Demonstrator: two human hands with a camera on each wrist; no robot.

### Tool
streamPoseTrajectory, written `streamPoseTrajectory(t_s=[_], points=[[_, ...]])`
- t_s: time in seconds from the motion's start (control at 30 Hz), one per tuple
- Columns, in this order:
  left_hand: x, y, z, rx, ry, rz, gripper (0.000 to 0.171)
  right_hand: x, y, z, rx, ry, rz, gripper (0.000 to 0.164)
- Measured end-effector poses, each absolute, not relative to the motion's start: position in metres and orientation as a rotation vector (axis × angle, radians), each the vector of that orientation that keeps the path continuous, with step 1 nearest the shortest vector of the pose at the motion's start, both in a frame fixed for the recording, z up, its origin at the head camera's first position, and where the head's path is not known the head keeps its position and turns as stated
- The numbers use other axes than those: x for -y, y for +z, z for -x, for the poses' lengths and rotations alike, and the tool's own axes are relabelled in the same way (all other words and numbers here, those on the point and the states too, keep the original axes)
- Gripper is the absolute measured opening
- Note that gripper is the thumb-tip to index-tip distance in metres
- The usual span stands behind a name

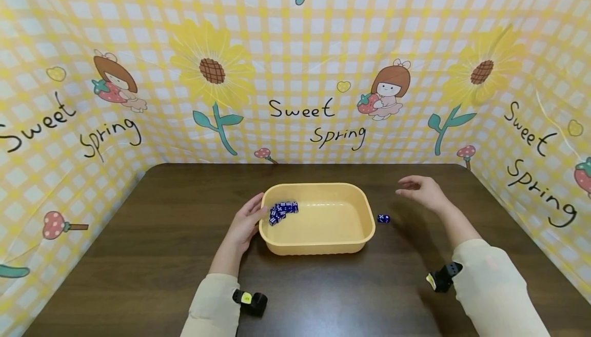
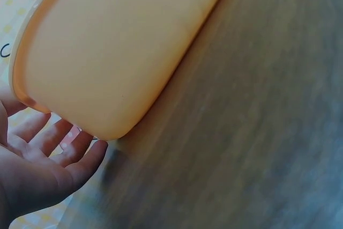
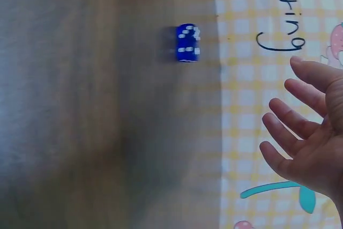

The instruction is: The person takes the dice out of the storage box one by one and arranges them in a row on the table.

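A pale yellow plastic basin sits on the table. Inside its left end, several dark blue dice with white dots lie in a cluster. My left hand holds the basin's left end, thumb over the rim and fingers along the outer wall; the left wrist view shows these fingers at the wall. Just outside the right end lie two blue dice side by side, seen also as a blue pair in the right wrist view. Above the table, beyond those dice to the right, my right hand hovers with relaxed, spread fingers and holds nothing.
The dark brown wooden table reaches back to a yellow checked cloth printed with sunflowers, which hangs behind and along both sides. Each wrist carries a small black camera, one on the left sleeve and one on the right sleeve.
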State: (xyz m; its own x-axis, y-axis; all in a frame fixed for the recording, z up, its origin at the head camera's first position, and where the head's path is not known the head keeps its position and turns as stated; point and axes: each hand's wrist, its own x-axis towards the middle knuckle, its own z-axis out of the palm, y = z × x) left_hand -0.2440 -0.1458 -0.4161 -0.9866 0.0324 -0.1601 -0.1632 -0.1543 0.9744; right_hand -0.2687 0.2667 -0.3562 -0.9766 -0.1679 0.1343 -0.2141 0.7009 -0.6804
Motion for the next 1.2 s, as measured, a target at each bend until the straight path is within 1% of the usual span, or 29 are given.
streamPoseTrajectory(t_s=[0.33, 0.63, 1.0, 1.2], points=[[0.146, -0.416, 0.244, -1.966, 2.273, 0.183, 0.046, -0.263, -0.329, 0.278, 2.866, 1.191, -0.293, 0.046], [0.147, -0.416, 0.243, -1.969, 2.266, 0.183, 0.045, -0.257, -0.303, 0.285, 2.796, 1.270, -0.322, 0.043], [0.146, -0.416, 0.244, -1.952, 2.275, 0.168, 0.047, -0.242, -0.285, 0.295, 2.738, 1.377, -0.309, 0.045], [0.145, -0.416, 0.245, -1.957, 2.287, 0.174, 0.046, -0.224, -0.279, 0.297, 2.715, 1.385, -0.385, 0.045]])
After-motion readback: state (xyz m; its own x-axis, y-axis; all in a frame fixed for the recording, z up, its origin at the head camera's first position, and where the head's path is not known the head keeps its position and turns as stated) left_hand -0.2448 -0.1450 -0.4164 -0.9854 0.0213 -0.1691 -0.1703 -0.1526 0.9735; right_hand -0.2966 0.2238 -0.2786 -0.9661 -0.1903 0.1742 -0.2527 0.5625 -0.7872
